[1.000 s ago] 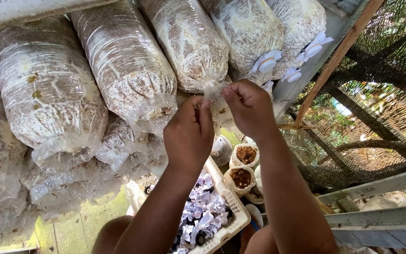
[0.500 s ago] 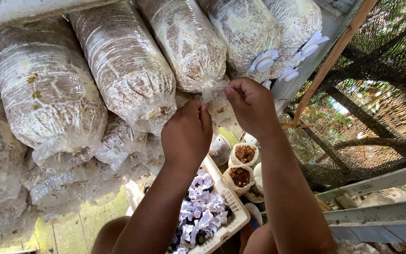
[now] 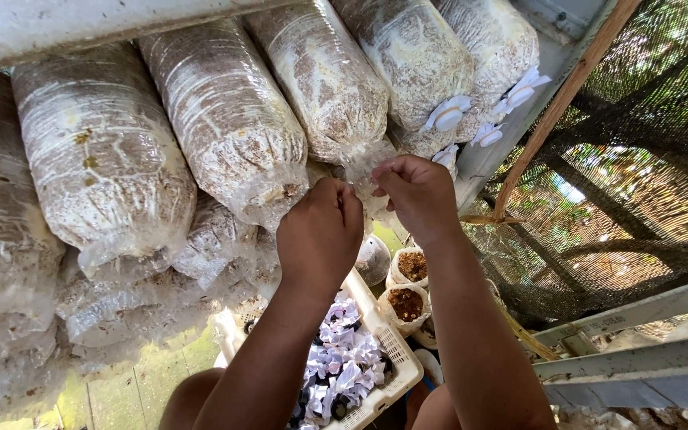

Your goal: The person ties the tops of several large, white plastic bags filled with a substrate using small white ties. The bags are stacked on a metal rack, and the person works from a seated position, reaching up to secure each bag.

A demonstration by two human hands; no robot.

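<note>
Both hands up at the shelf: left hand (image 3: 320, 231) and right hand (image 3: 417, 195) each have a pinched grip on the clear plastic neck (image 3: 361, 163) of one mushroom bag (image 3: 324, 80), with a white basket (image 3: 396, 354) below.

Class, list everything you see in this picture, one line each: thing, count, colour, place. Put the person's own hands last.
Plastic bags of mushroom substrate: many, clear with white-brown filling, stacked on their sides across the top and left.
Bag caps: several, white, on bag ends at upper right.
Basket: one, white, below the hands.
Paper pieces: many, white-purple, in the basket.
Open bags: two, brown filling, beside the basket.
Netting: black, right.
Left hand: pinching the bag neck.
Right hand: pinching the same neck.
</note>
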